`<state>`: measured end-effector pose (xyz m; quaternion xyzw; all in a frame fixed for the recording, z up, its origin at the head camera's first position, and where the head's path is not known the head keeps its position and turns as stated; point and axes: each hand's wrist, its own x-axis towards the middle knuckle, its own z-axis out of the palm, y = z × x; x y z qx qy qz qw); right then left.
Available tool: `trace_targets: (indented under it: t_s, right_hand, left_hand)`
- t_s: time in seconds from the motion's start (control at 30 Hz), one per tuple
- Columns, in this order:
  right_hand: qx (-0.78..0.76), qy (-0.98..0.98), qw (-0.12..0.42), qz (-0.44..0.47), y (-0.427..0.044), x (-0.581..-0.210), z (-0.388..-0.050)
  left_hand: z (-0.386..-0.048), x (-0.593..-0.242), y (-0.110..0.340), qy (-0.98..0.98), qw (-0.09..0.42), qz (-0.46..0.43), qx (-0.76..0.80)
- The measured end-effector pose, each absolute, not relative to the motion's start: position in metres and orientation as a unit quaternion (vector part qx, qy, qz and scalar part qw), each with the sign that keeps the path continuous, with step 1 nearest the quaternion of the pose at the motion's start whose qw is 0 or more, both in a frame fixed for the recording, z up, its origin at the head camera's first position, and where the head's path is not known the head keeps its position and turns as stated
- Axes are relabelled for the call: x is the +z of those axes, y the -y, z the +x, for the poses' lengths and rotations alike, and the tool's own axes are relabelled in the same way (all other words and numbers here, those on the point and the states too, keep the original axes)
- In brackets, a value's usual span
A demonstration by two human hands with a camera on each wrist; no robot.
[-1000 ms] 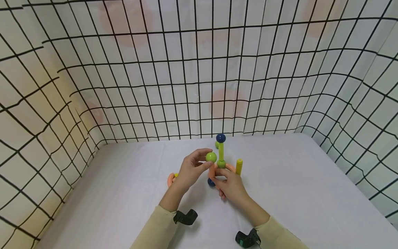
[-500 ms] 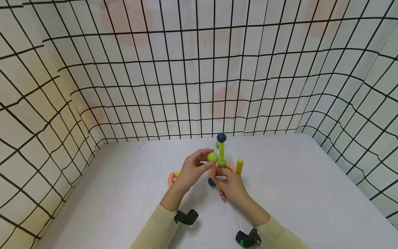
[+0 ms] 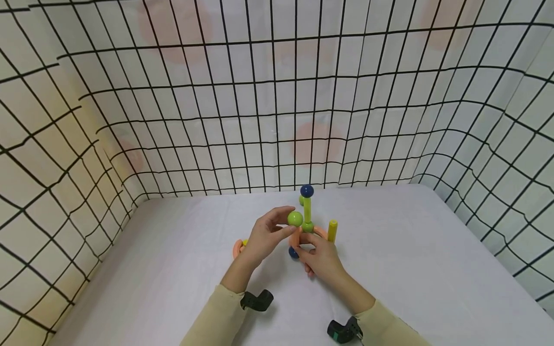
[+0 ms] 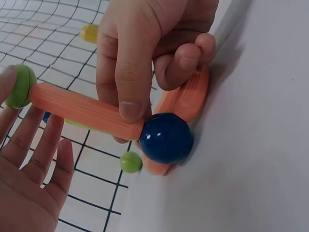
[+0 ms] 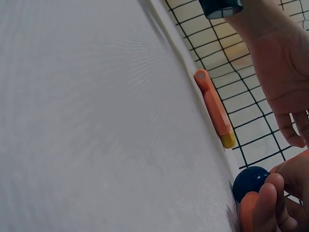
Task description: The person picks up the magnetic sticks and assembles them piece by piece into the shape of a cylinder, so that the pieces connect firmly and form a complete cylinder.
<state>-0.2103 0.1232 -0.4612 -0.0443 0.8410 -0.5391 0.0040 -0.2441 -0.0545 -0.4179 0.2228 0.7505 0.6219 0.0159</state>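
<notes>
In the head view my left hand (image 3: 263,236) holds a green ball (image 3: 295,218) between thumb and fingers. This ball tops an upright orange rod (image 4: 87,111), whose lower end meets a dark blue ball (image 4: 166,138) near the table. My right hand (image 3: 323,257) pinches that rod just above the blue ball. Curved orange pieces (image 3: 320,231) lie at the base, partly hidden by the right hand. Behind it, a lime rod (image 3: 307,210) stands on a smaller green ball (image 3: 308,227), with another blue ball (image 3: 307,191) on top. A yellow rod (image 3: 332,230) rises at the right.
Left of the hands, a curved orange piece (image 3: 237,249) with a yellow end lies on the white table (image 3: 411,254), partly covered by the left wrist. One more green ball (image 3: 301,199) shows behind the lime rod. Black-grid netting (image 3: 277,115) surrounds the table's back and sides.
</notes>
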Motion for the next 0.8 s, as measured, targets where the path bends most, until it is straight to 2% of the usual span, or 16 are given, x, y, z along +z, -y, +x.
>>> trace_targets:
  t_s: [0.53, 0.8]
  right_hand:
    - [-0.529, -0.848, -0.002, -0.040, -0.121, -0.463, -0.211]
    - [-0.525, -0.850, -0.012, -0.041, -0.121, -0.463, -0.212]
  left_hand:
    - [-0.244, -0.412, 0.080, -0.764, 0.029, 0.214, 0.607]
    - [-0.239, -0.420, 0.105, -0.812, 0.000, 0.158, 0.561]
